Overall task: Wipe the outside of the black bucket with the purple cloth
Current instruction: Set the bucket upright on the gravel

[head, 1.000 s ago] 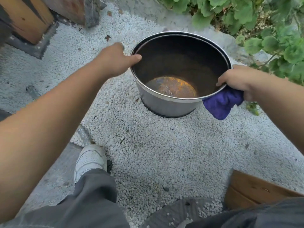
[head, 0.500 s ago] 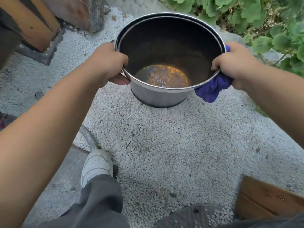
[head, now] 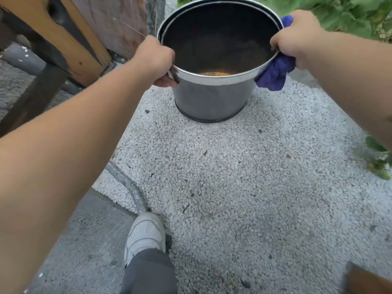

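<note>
Both hands had closed on the rim of the black bucket (head: 212, 98), which stood on white gravel (head: 233, 187), its near wall now turned into view. The left hand (head: 157, 58) pinched the rim; the right hand (head: 297, 37) pressed the purple cloth (head: 275, 73) against the outside wall. Wiping looked ready to begin.

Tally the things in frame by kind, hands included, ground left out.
Hands: 2, left hand and right hand, both gripping the rim
Black bucket: 1
Purple cloth: 1, under the right hand
White shoe: 1
Grey corrugated hose: 1
Total: 6
</note>
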`<state>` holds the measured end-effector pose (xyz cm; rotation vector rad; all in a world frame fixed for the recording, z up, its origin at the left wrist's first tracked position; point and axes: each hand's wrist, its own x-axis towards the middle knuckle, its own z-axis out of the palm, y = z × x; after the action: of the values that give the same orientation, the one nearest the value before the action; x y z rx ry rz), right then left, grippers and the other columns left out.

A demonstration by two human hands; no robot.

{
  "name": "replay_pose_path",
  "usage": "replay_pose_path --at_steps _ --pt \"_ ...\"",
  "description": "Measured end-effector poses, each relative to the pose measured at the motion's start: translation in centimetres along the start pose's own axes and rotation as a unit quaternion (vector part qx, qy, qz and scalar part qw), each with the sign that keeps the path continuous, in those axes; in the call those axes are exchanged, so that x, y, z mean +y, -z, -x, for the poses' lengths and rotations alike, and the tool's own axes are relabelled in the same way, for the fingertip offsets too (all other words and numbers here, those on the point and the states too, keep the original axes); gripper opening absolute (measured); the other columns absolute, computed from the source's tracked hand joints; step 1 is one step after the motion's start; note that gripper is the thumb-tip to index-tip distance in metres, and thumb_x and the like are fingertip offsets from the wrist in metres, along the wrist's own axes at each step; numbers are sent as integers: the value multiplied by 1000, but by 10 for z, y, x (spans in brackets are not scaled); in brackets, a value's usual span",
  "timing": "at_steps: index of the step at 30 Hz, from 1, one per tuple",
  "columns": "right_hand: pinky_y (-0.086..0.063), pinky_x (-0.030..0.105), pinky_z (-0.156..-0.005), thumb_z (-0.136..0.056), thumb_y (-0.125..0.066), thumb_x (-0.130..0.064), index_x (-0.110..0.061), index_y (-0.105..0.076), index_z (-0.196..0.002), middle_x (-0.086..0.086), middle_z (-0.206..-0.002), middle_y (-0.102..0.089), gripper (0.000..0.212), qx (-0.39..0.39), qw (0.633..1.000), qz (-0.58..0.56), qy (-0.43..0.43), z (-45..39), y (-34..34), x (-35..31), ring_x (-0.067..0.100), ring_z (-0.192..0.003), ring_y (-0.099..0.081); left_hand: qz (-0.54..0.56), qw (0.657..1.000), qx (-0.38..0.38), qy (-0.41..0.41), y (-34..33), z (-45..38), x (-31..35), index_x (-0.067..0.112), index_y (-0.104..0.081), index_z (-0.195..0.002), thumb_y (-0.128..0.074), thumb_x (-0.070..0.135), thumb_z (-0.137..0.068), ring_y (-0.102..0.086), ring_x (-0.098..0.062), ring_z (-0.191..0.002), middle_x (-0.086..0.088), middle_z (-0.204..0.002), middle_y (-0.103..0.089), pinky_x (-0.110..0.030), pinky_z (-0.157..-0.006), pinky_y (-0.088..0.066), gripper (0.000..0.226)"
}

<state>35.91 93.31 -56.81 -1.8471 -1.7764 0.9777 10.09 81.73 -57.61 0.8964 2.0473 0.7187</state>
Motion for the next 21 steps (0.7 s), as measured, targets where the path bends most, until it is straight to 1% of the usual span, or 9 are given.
replay_pose_path --at_steps 3,6,10,12,14,16,17,19,21 --pt "-26 16 -33 -66 -54 -14 -22 -31 -65 -1 -65 -34 24 20 1000 3 2 -6 -16 2 20 -51 -33 -5 1000 12 18 2 -10 -10 4 -49 -85 -43 11 -92 -75 -37 -70 -27 -79 -71 -47 -66 -63 11" --pt "-39 23 -46 -74 -55 -22 -25 -44 -76 -1 -75 -47 12 31 999 -13 3 -3 -16 3 18 -59 -44 18 1000 14 8 0 -13 -18 3 -49 -106 -48 31 -97 -76 -35 -69 -26 -91 -72 -45 -64 -63 30" --pt "-51 30 -70 -86 -59 -44 -21 -56 -98 2 -93 -59 25 -12 995 -95 15 4 -3 15 16 -79 -58 101 995 -20 10 2 0 -34 16 -48 -132 -50 63 -87 -77 -29 -78 -10 -121 -60 -36 -69 -61 65" --pt "-53 29 -74 -90 -58 -37 -19 -56 -98 1 -93 -59 20 -26 983 -179 21 16 3 22 12 -81 -59 155 986 -44 33 0 12 -43 22 -47 -132 -48 64 -89 -76 -27 -85 -5 -127 -55 -34 -70 -57 61" --pt "-57 32 -80 -90 -60 -30 -17 -58 -99 1 -95 -64 16 -24 970 -241 23 35 9 29 13 -86 -65 176 983 10 42 -7 30 -50 23 -47 -126 -49 58 -92 -71 -20 -86 2 -120 -55 -32 -68 -51 49" --pt "-58 40 -84 -91 -60 -20 -14 -60 -100 8 -100 -68 11 -42 944 -325 23 60 15 35 19 -92 -68 147 984 100 -16 -20 52 -55 22 -49 -115 -53 45 -92 -61 -12 -81 9 -102 -56 -30 -66 -45 32" --pt "-58 43 -86 -92 -58 -14 -10 -59 -103 12 -101 -68 11 -67 925 -373 23 73 16 37 23 -94 -69 127 984 109 -64 -27 65 -55 24 -51 -109 -55 39 -90 -57 -10 -78 10 -95 -56 -27 -65 -43 24" --pt "-56 46 -89 -94 -53 -4 -4 -58 -110 17 -103 -67 17 -113 895 -431 17 100 15 37 28 -97 -67 112 985 9 -133 -43 91 -48 29 -55 -104 -59 38 -84 -57 -6 -79 9 -91 -59 -24 -67 -43 22" --pt "-55 42 -88 -94 -48 2 -4 -60 -108 11 -95 -70 19 -146 888 -436 20 122 11 37 24 -92 -68 110 975 -143 -129 -58 110 -35 31 -57 -111 -62 47 -80 -62 -4 -91 10 -103 -65 -24 -73 -45 35"
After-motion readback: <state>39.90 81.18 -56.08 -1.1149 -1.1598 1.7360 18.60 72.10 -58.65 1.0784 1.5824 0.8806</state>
